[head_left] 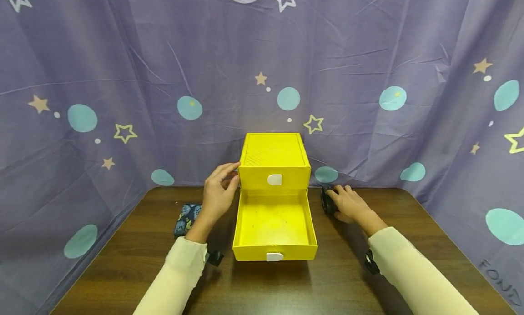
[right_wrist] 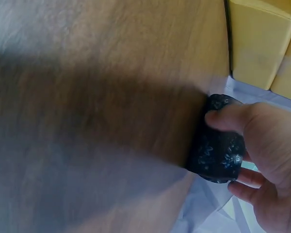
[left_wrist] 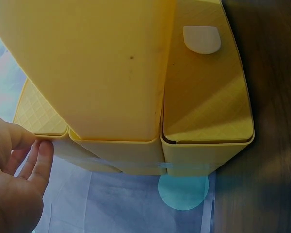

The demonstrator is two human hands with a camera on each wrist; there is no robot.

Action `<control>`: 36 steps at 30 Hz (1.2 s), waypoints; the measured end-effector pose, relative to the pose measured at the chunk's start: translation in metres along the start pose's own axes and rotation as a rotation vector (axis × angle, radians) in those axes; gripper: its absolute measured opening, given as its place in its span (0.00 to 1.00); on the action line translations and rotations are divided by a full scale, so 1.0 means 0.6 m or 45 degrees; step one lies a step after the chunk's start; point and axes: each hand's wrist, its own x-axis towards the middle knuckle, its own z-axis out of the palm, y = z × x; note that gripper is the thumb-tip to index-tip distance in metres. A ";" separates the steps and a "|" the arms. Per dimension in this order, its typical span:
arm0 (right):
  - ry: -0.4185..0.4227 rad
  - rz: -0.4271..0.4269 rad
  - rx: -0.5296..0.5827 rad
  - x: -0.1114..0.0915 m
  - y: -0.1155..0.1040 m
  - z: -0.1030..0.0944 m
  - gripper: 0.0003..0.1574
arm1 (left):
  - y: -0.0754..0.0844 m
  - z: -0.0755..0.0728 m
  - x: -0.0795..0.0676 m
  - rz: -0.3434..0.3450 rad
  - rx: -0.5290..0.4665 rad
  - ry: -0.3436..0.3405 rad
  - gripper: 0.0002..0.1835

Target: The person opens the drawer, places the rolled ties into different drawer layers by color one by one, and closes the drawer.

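A yellow drawer unit (head_left: 275, 150) with white handles stands in the middle of the table, its middle drawer (head_left: 275, 219) pulled out and its bare yellow floor showing. My left hand (head_left: 219, 192) touches the unit's upper left edge; in the left wrist view its fingertips (left_wrist: 44, 148) rest against the side near the top drawer. Right of the unit, my right hand (head_left: 348, 203) holds a dark case with a small floral pattern (right_wrist: 217, 150). The thumb lies over its near face and the fingers reach behind it. The case's far side is hidden.
A dark blue patterned pouch (head_left: 187, 219) lies on the brown wooden table (head_left: 274, 292), left of the unit. A purple curtain (head_left: 348, 47) with stars and dots hangs behind the table and along both sides. The pulled-out drawer juts toward me between both forearms.
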 end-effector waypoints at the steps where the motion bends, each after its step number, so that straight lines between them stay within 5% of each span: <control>1: -0.006 0.008 0.006 0.001 0.000 0.002 0.45 | -0.001 0.000 0.000 0.002 0.002 0.001 0.18; 21: -0.036 0.209 0.078 0.019 -0.022 0.011 0.44 | 0.000 0.001 -0.001 -0.011 0.006 -0.002 0.18; 36: 0.005 0.153 0.081 0.015 -0.018 0.011 0.44 | 0.000 0.000 -0.001 -0.013 0.008 -0.005 0.19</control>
